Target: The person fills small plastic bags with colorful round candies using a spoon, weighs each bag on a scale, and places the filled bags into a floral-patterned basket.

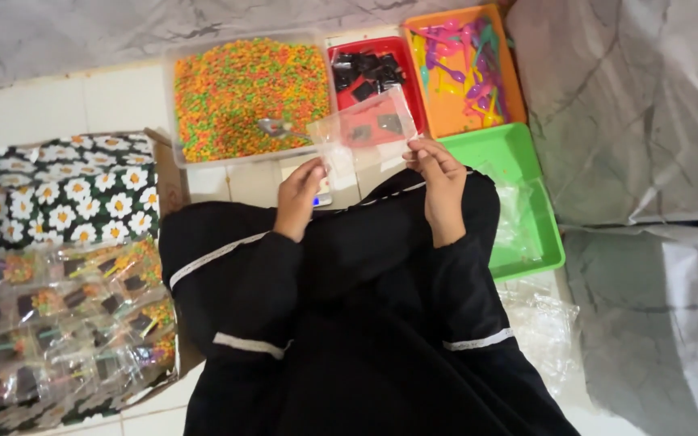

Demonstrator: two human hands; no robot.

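Above the lap, just near of the row of trays, a small clear plastic pouch [363, 129] is held up between both hands. Left hand [300, 194]: fingers curled shut, pinching the pouch's near-left corner. Right hand [438, 173]: fingers likewise closed, gripping the near-right corner. Both are bare, with black sleeves with a pale trim band [236, 345] behind them.

Pouch orientation: long axis runs left to right, slightly tilted, the right end farther than the left. The body of the pouch extends away from the fingertips toward the far side, so it overhangs the edge of the clear rectangular tub of orange, green and yellow bead-like grains [244, 97] and the red tray of small black square pieces [369, 73]. A dark square shows through the film, but whether it sits inside the pouch or in the red tray behind cannot be told. Neither hand is clearly nearer; the grip is about symmetric.

Other items noted:
- metal spoon [272, 126] lying in the grains, near edge of the tub, just left of the pouch.
- orange tray of pink, purple and teal plastic spoons [466, 64], far right.
- green plastic tray [527, 202], right of the right hand, holding loose clear bags.
- pile of filled clear packets [58, 323] in a box at near left, with a daisy-print black cloth [58, 194] beyond it.
- white tiled floor [74, 101].
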